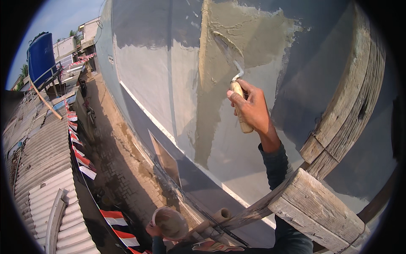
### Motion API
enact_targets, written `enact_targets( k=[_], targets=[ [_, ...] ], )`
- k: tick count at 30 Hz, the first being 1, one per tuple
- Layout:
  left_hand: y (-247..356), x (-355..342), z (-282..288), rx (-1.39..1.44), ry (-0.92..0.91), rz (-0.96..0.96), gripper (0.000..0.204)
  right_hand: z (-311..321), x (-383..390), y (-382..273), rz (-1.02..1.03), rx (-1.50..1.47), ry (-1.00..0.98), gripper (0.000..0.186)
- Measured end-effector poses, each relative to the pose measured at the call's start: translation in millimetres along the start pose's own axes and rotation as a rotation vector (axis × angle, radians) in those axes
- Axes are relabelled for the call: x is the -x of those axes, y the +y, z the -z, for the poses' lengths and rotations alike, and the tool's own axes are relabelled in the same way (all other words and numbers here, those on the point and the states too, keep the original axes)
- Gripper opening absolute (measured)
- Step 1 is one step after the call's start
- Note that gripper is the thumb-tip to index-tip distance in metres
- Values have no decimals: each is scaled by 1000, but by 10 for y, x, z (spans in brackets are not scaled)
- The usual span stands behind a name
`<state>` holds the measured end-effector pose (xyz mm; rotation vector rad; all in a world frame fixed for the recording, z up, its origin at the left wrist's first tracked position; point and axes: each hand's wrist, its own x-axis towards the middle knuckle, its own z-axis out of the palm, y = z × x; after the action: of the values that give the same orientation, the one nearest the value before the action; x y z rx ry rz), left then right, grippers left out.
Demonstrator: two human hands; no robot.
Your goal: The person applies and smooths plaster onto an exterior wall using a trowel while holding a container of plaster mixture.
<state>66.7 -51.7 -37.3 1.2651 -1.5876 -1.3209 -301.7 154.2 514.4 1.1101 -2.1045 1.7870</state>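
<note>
In my right hand [252, 108] is a trowel [229, 49], its pale wooden handle gripped in my closed fingers. The pointed metal blade lies against a patch of wet grey-beige plaster [266, 34] on the wall [186, 80]. A thick raised ridge of plaster runs down the patch's left side, and a darker damp strip continues below. Down at the lower edge, my left hand [154, 230] holds a round, plaster-smeared bowl [170, 223] by its rim. Most of that hand's fingers are hidden behind the bowl.
Weathered wooden beams [347, 97] tied with wire stand at the right, and a thick timber block [319, 207] juts beside my right forearm. A bamboo pole [222, 214] lies near the bowl. Far below at left are a paved alley [122, 173], corrugated roofs [46, 182] and red-white bunting [113, 218].
</note>
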Motion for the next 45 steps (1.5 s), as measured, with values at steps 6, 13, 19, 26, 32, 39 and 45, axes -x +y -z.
enact_targets(
  k=[6, 13, 19, 26, 32, 39, 45],
  targets=[
    [352, 150, -109, -48, -28, -36, 29, 99, -343, -183, -10, -64, 100, 20],
    [210, 105, -65, -218, -14, -87, 28, 257, -4, -376, 146, -162, 214, 22],
    [150, 152, -210, -276, 7, -108, 21, 466, -169, 72, -116, -315, 6, 18],
    [162, 236, -209, -43, 10, -26, 23, 175, 215, -180, 132, -210, 286, 22],
    [334, 271, -123, -103, 20, -30, 24, 110, 97, 195, -188, 64, -77, 21],
    [93, 202, -74, -396, 24, -41, 22, 135, 32, -234, 82, -76, 184, 19],
    [251, 237, -51, -53, -3, -49, 22, 317, -163, -34, -115, -217, 48, 21]
  ],
)
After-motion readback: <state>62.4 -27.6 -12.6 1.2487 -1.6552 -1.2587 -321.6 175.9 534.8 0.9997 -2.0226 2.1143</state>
